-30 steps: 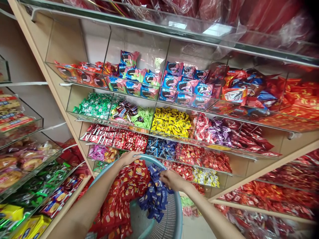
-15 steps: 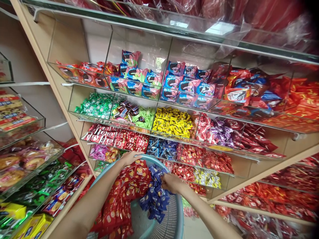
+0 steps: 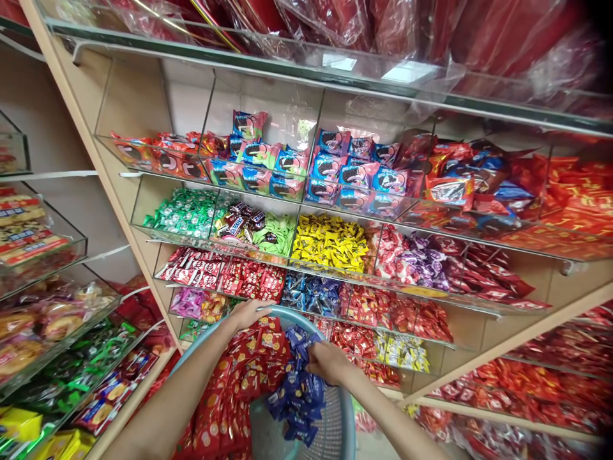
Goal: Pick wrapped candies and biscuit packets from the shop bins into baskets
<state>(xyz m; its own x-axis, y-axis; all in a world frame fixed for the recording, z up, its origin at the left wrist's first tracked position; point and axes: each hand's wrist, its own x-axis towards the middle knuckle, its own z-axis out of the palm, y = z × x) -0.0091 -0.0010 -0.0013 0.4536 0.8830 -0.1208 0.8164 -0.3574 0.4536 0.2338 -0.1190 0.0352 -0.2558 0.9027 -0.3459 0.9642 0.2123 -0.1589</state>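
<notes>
Blue sweets [image 3: 299, 402] and red packets [image 3: 223, 402] remain in the basket [image 3: 349, 421]; left hand [image 3: 248, 314] touches its rim, right hand [image 3: 330, 363] the sweets, fingers' grip unclear.

Wooden shelving [image 3: 89, 83] above pale floor [image 3: 372, 445]

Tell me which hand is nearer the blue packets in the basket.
Right. The right hand touches the blue packets at their right side; the left hand rests on the basket rim, farther left.
</notes>
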